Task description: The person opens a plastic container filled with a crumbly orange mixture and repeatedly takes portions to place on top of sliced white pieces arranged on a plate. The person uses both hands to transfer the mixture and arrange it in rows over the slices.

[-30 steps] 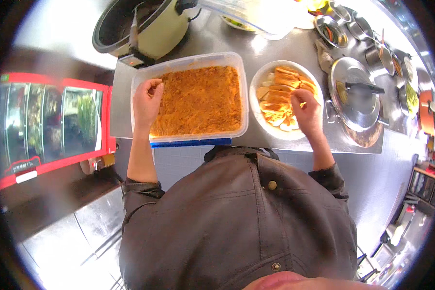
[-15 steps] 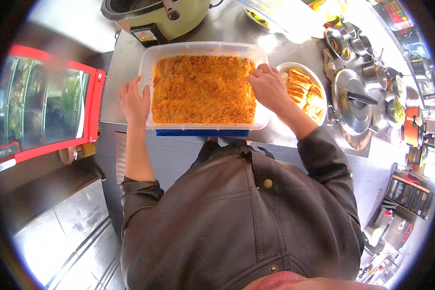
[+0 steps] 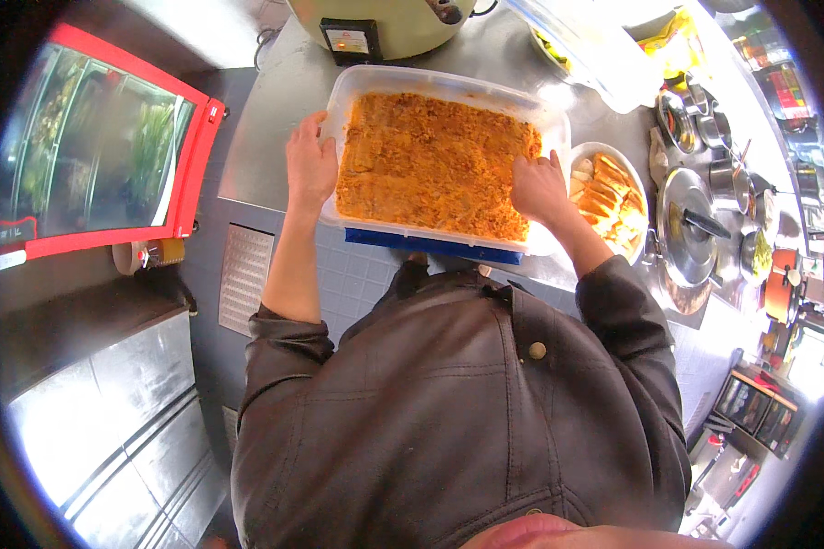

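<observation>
A translucent plastic tub sits at the counter's front edge. Flat layers of food coated in orange-red sauce fill its bottom. At the tub's left wall is my left hand, its fingers and thumb bent about the rim. Inside the right end, my right hand has its fingers curled down at the edge of the food layer. Whatever those fingertips pinch is hidden. Just right of the tub stands a white oval plate of orange-coated pieces.
Behind the tub stands a green cooker. A lidded steel pot, several small pans and bowls, and an orange pot line the counter's right side. A clear plastic lid leans at the back. A red-framed glass cabinet is at left.
My view has shifted and turned, so the tub appears farther right and tilted. My right hand has come down along the tub's right end. My left hand remains at the left rim.
</observation>
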{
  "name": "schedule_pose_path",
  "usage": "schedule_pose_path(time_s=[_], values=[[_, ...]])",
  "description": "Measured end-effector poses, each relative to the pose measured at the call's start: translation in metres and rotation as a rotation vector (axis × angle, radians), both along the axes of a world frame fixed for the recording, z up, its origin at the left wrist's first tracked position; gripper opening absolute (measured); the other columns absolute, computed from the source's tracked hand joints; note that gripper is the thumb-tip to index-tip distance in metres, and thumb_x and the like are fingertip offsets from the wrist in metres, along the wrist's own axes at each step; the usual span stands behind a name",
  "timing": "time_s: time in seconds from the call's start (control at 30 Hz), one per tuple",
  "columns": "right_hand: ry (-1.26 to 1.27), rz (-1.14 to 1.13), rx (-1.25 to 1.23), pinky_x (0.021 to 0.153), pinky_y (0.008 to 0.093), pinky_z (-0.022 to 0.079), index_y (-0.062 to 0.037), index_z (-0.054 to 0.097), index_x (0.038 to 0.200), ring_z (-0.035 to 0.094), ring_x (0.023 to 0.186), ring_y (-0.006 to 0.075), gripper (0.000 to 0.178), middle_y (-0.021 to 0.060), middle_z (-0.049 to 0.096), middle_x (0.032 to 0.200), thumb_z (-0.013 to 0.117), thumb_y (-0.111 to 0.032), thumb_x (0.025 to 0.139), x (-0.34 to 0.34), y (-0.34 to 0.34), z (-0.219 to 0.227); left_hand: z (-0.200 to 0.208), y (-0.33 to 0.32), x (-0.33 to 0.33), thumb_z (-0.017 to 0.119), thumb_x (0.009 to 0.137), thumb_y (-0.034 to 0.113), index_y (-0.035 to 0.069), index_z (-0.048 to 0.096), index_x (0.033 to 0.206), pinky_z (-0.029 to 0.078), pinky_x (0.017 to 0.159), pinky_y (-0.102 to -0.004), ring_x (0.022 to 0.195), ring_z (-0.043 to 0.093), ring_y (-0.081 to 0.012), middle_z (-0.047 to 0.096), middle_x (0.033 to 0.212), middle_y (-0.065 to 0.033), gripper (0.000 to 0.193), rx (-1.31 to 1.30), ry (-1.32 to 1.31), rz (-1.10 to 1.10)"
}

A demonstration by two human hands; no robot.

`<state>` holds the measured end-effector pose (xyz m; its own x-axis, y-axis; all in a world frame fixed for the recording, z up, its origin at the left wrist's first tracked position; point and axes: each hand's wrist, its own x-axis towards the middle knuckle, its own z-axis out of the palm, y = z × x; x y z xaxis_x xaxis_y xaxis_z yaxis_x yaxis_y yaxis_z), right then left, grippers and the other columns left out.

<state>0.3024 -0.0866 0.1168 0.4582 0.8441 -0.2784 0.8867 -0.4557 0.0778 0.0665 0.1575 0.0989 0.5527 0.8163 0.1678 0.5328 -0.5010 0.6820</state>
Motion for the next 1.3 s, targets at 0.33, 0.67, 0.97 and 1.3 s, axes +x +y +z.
schedule_pose_path(time_s=[0.33,0.67,0.97,1.3], values=[[0.013,0.007,0.168,0.09,0.0439,0.038,0.001,0.057,0.084,0.058,0.09,0.0376,0.02,0.0221,0.063,0.083,0.057,-0.01,0.067,0.007,-0.002,-0.002,0.0,0.001,0.002,0.051,0.082,0.003,0.003,0.048,0.123,0.04,0.09,-0.0448,0.103,0.051,-0.0357,0.057,0.11,-0.0186,0.042,-0.015,-0.064,-0.048],[-0.041,0.107,0.244,0.084,0.0426,0.043,-0.0011,0.059,0.082,0.06,0.086,0.0359,0.015,0.0203,0.065,0.085,0.054,-0.008,0.07,0.024,-0.001,-0.02,-0.004,0.003,0.0,0.051,0.084,0.004,0.007,0.047,0.125,0.038,0.093,-0.0449,0.104,0.051,-0.0359,0.057,0.11,-0.0188,0.042,-0.042,-0.039,-0.018],[0.318,0.05,0.113,0.083,0.0434,0.048,-0.0043,0.054,0.106,0.058,0.098,0.0379,0.031,0.022,0.061,0.1,0.054,-0.006,0.075,0.029,0.005,-0.003,0.002,-0.001,0.001,0.052,0.084,0.006,0.006,0.048,0.125,0.039,0.093,-0.0446,0.105,0.051,-0.0363,0.058,0.11,-0.0174,0.041,-0.041,-0.031,-0.015],[-0.025,0.278,0.041,0.079,0.0432,0.05,-0.0108,0.054,0.113,0.058,0.097,0.0335,0.035,0.0172,0.059,0.096,0.057,-0.008,0.077,0.024,0.0,0.004,-0.001,0.002,-0.001,0.051,0.084,0.007,0.008,0.047,0.126,0.041,0.091,-0.0454,0.105,0.052,-0.0371,0.057,0.113,-0.0187,0.042,-0.087,0.002,0.01]])
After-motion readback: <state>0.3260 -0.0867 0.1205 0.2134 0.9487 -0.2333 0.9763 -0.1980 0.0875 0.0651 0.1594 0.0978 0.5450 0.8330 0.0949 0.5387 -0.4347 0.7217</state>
